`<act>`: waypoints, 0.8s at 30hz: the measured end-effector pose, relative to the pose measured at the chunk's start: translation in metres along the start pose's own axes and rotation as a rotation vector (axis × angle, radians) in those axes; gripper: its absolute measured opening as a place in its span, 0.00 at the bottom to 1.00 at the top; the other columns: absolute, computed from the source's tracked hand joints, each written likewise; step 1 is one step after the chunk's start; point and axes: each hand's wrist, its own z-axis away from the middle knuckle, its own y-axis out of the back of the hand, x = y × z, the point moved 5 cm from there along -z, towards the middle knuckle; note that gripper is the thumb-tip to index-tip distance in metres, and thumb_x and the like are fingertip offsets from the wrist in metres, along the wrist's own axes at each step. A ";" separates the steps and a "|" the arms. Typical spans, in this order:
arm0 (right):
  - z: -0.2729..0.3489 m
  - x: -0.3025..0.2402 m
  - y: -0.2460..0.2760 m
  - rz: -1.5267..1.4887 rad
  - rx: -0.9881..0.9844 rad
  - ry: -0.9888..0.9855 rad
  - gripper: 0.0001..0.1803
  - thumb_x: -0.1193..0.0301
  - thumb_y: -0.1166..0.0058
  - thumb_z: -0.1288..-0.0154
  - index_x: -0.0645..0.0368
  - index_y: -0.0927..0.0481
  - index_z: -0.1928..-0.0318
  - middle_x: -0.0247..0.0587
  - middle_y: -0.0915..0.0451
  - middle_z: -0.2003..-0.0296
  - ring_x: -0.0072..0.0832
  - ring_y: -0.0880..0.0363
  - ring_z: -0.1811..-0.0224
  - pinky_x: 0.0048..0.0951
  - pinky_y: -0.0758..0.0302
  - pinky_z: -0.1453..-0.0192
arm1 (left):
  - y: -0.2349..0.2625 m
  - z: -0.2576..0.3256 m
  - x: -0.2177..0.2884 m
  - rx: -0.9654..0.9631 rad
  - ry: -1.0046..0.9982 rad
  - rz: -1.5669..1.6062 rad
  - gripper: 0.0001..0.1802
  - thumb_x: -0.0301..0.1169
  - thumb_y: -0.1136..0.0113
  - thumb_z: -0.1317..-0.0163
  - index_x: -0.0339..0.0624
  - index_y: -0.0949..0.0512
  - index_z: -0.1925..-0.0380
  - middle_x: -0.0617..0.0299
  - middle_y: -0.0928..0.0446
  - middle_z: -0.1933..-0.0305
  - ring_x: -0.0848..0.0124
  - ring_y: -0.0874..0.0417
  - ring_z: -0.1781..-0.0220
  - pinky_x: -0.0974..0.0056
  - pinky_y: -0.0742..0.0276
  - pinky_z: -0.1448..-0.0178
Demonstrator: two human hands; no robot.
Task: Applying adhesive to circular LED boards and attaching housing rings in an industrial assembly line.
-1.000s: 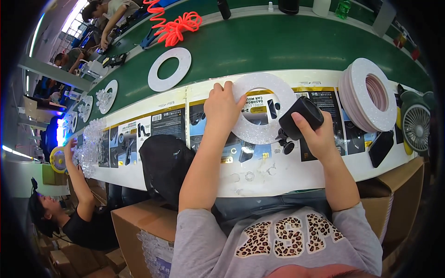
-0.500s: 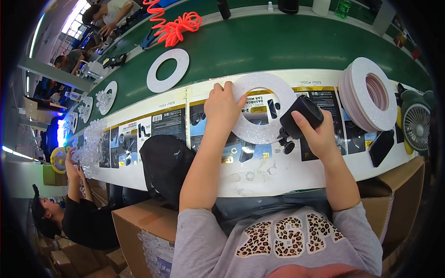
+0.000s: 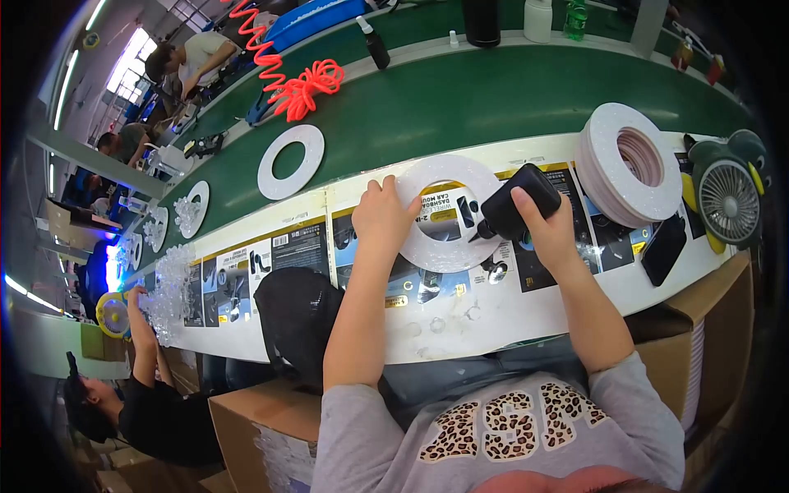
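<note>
My right hand [image 3: 549,232] is wrapped round a black squeeze bottle [image 3: 526,197], which is tilted so that its narrow nozzle points down and left. The nozzle tip meets or hovers just over the right side of a flat, speckled white ring [image 3: 423,253]; exact contact is hard to tell. At the ring's left edge rests my left hand [image 3: 385,215], its fingers spread and the thumb against the rim. Printed sheets [image 3: 396,289] in black, yellow and white lie beneath the ring and show through its hole. A stack of similar rings [image 3: 593,177] stands to the right.
A phone [image 3: 664,251] and a small fan [image 3: 730,205] sit at the right end. A black cap [image 3: 297,319] lies left of my arm. Another ring [image 3: 269,174] rests on the green belt [image 3: 460,99], near a coiled red hose [image 3: 308,89]. Clear plastic pieces [image 3: 168,292] are piled left.
The bottle has tipped, and its nozzle has come to the ring's right side. My head view has shifted slightly. My left hand stays at the ring's left edge.
</note>
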 end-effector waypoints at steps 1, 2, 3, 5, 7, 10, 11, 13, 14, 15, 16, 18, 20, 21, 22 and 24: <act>0.000 0.001 0.002 -0.026 0.027 -0.005 0.18 0.60 0.42 0.33 0.67 0.19 0.66 0.34 0.20 0.76 0.18 0.25 0.72 0.23 0.28 0.64 | -0.001 0.000 -0.001 -0.026 0.016 -0.020 0.36 0.52 0.36 0.45 0.39 0.27 0.43 0.49 0.23 0.53 0.55 0.17 0.52 0.55 0.20 0.53; 0.000 0.000 0.001 -0.065 0.056 0.011 0.18 0.60 0.42 0.32 0.66 0.20 0.67 0.32 0.21 0.76 0.18 0.27 0.72 0.22 0.28 0.63 | -0.002 0.000 -0.002 -0.020 0.011 -0.025 0.36 0.52 0.36 0.45 0.39 0.27 0.43 0.49 0.23 0.53 0.55 0.17 0.52 0.55 0.20 0.53; 0.000 -0.001 0.001 -0.070 0.061 0.019 0.18 0.60 0.42 0.32 0.66 0.20 0.67 0.32 0.21 0.76 0.18 0.27 0.72 0.22 0.28 0.63 | -0.003 0.000 -0.004 -0.006 0.006 -0.065 0.38 0.53 0.36 0.46 0.38 0.29 0.43 0.50 0.22 0.56 0.56 0.16 0.56 0.55 0.19 0.57; 0.001 -0.006 0.001 -0.067 0.092 0.116 0.18 0.60 0.42 0.33 0.66 0.21 0.66 0.33 0.21 0.74 0.17 0.27 0.71 0.22 0.28 0.63 | 0.002 0.002 -0.002 0.011 -0.002 -0.115 0.40 0.55 0.35 0.47 0.36 0.30 0.42 0.51 0.20 0.60 0.56 0.15 0.59 0.56 0.19 0.60; -0.002 -0.011 0.002 -0.068 0.146 0.185 0.18 0.59 0.42 0.33 0.66 0.21 0.65 0.33 0.21 0.74 0.18 0.27 0.71 0.22 0.28 0.62 | 0.003 0.004 -0.001 -0.094 0.061 -0.130 0.47 0.59 0.37 0.47 0.35 0.35 0.36 0.52 0.17 0.66 0.56 0.14 0.65 0.56 0.19 0.64; -0.001 -0.012 0.004 -0.095 0.235 0.260 0.19 0.58 0.42 0.33 0.64 0.22 0.64 0.31 0.23 0.75 0.17 0.28 0.72 0.21 0.29 0.64 | 0.003 0.008 0.008 -0.162 0.053 -0.090 0.49 0.60 0.40 0.44 0.37 0.39 0.32 0.47 0.17 0.67 0.51 0.14 0.65 0.54 0.20 0.58; -0.003 -0.009 0.005 -0.121 0.266 0.264 0.19 0.57 0.41 0.33 0.63 0.23 0.64 0.30 0.24 0.76 0.16 0.29 0.73 0.20 0.30 0.66 | 0.004 0.007 0.007 -0.147 0.045 -0.098 0.49 0.60 0.40 0.44 0.37 0.39 0.32 0.47 0.17 0.67 0.51 0.14 0.65 0.54 0.20 0.58; -0.006 0.008 0.012 -0.173 0.247 0.153 0.19 0.55 0.44 0.32 0.60 0.21 0.60 0.28 0.24 0.74 0.13 0.32 0.75 0.17 0.35 0.70 | 0.009 0.006 0.016 -0.072 -0.023 -0.015 0.45 0.61 0.45 0.40 0.40 0.40 0.32 0.46 0.17 0.68 0.49 0.15 0.67 0.51 0.20 0.60; -0.006 0.019 0.015 -0.218 0.220 0.026 0.20 0.52 0.46 0.31 0.57 0.20 0.55 0.25 0.24 0.72 0.10 0.36 0.76 0.15 0.40 0.74 | 0.024 0.006 0.025 -0.132 0.059 0.020 0.32 0.46 0.44 0.36 0.48 0.35 0.33 0.45 0.18 0.60 0.51 0.16 0.57 0.53 0.21 0.56; -0.004 0.023 0.018 -0.212 0.231 0.032 0.20 0.52 0.46 0.31 0.57 0.20 0.55 0.25 0.24 0.72 0.10 0.36 0.76 0.15 0.40 0.74 | 0.017 0.005 0.020 -0.130 0.045 0.024 0.32 0.46 0.44 0.36 0.48 0.35 0.33 0.45 0.18 0.60 0.51 0.16 0.57 0.53 0.21 0.56; -0.007 0.021 0.014 -0.299 0.264 -0.037 0.21 0.51 0.47 0.31 0.56 0.20 0.55 0.24 0.24 0.73 0.08 0.37 0.78 0.14 0.43 0.77 | 0.016 0.003 0.008 0.031 -0.086 0.013 0.28 0.37 0.44 0.38 0.51 0.32 0.36 0.46 0.19 0.56 0.53 0.19 0.52 0.54 0.22 0.53; -0.014 0.032 0.018 -0.441 0.337 -0.148 0.23 0.49 0.47 0.31 0.56 0.19 0.55 0.23 0.26 0.77 0.08 0.39 0.83 0.14 0.45 0.82 | 0.019 -0.002 0.014 0.081 -0.210 0.090 0.31 0.16 0.47 0.49 0.55 0.23 0.43 0.49 0.27 0.41 0.55 0.28 0.37 0.57 0.27 0.41; -0.018 0.040 0.018 -0.597 0.340 -0.231 0.20 0.49 0.46 0.32 0.54 0.21 0.63 0.26 0.26 0.78 0.11 0.39 0.86 0.15 0.43 0.82 | 0.014 0.004 0.014 0.173 -0.357 0.033 0.31 0.16 0.47 0.49 0.55 0.23 0.44 0.48 0.28 0.40 0.53 0.29 0.36 0.55 0.29 0.39; -0.018 0.041 0.018 -0.671 0.331 -0.275 0.20 0.49 0.46 0.33 0.53 0.23 0.66 0.27 0.26 0.78 0.11 0.39 0.86 0.15 0.43 0.82 | 0.010 0.008 0.016 0.248 -0.487 -0.028 0.31 0.15 0.48 0.48 0.55 0.22 0.44 0.47 0.30 0.38 0.51 0.30 0.34 0.53 0.31 0.36; -0.018 0.037 0.020 -0.676 0.336 -0.264 0.20 0.49 0.46 0.33 0.53 0.23 0.66 0.27 0.26 0.78 0.11 0.39 0.86 0.15 0.43 0.82 | 0.001 0.007 0.014 0.166 -0.464 0.002 0.33 0.14 0.48 0.48 0.60 0.22 0.44 0.46 0.34 0.33 0.49 0.35 0.30 0.49 0.36 0.31; -0.015 0.035 0.016 -0.851 0.393 -0.412 0.21 0.49 0.45 0.33 0.52 0.26 0.70 0.26 0.29 0.82 0.12 0.41 0.87 0.16 0.44 0.83 | -0.007 0.011 0.014 0.132 -0.470 -0.007 0.34 0.14 0.48 0.48 0.61 0.22 0.44 0.45 0.35 0.32 0.49 0.36 0.29 0.49 0.37 0.31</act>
